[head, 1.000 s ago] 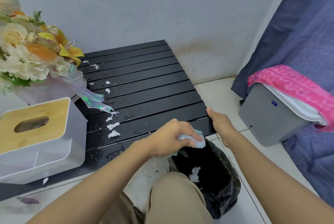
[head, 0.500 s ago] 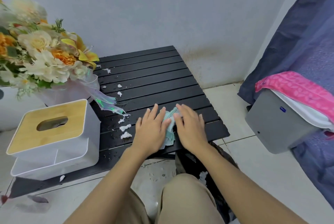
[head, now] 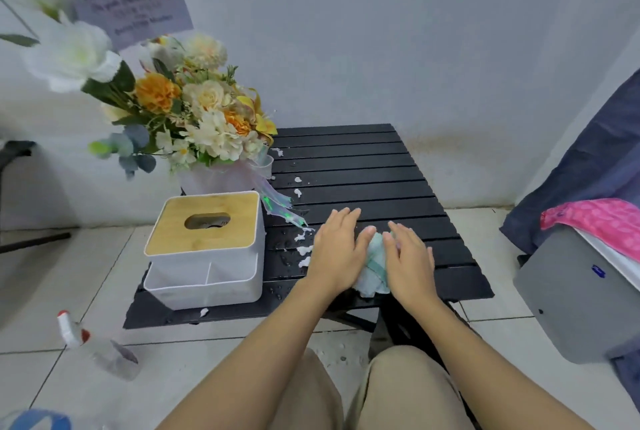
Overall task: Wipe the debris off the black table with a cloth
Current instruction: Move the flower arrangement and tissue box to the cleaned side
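Near the front edge of the black slatted desk [head: 363,166], the left hand [head: 337,253] and right hand [head: 410,265] lie flat with straight fingers, pressing on a crumpled pale-green cloth [head: 374,268] that shows between them – soft bunched fabric on hard, water-beaded slats. The white debris [head: 304,249] just left of the left hand looks mushy (wet paper, perhaps), so a sweep across the slats could smear it or push it through the gaps onto the floor [head: 173,353]. Farther back, smaller clumps sit beside the flowers [head: 204,117] and their shiny iridescent ribbon [head: 277,204] – the cloth could snag it.
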`<state>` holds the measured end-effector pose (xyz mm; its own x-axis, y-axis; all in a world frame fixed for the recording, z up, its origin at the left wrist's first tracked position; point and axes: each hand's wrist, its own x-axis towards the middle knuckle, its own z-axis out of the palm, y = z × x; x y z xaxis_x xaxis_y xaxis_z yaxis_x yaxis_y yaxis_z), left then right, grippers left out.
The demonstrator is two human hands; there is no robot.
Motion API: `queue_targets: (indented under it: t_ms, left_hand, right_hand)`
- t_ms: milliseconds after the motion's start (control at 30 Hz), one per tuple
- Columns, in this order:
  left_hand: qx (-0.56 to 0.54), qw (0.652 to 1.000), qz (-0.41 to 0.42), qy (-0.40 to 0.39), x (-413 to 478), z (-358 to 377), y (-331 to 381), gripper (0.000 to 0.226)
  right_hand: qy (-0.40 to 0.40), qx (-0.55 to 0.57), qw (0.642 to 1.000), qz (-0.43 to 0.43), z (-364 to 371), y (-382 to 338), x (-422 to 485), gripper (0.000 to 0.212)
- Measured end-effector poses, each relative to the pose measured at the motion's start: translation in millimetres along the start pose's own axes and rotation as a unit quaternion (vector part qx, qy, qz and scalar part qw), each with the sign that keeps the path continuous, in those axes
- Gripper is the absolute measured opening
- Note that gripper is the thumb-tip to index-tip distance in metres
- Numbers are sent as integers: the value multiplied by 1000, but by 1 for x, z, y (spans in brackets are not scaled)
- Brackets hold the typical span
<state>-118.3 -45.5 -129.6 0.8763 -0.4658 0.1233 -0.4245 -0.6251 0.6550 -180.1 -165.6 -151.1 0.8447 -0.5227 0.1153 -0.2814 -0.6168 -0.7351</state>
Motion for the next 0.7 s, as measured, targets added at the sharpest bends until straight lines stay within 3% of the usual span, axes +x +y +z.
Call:
queue_targets:
  t_ms: [100, 267, 500, 700]
  left_hand:
    - [-13, 997, 36, 72, -4, -41, 4, 47]
    - [-7, 975, 24, 219, -26, -116, -15, 30]
    - [-66, 924, -155, 343, -38, -193, -100, 26]
    - [-273, 863, -277, 322, -8, -219, -164, 23]
  right_hand:
    - [12, 68, 997, -27, 10, -33, -4, 40]
    - [-52, 195, 979, -19, 35, -97, -21, 42]
    - [-71, 254, 965, 10, 80, -158, -15, 42]
    - [-50, 296, 951, 70, 120, -176, 38, 39]
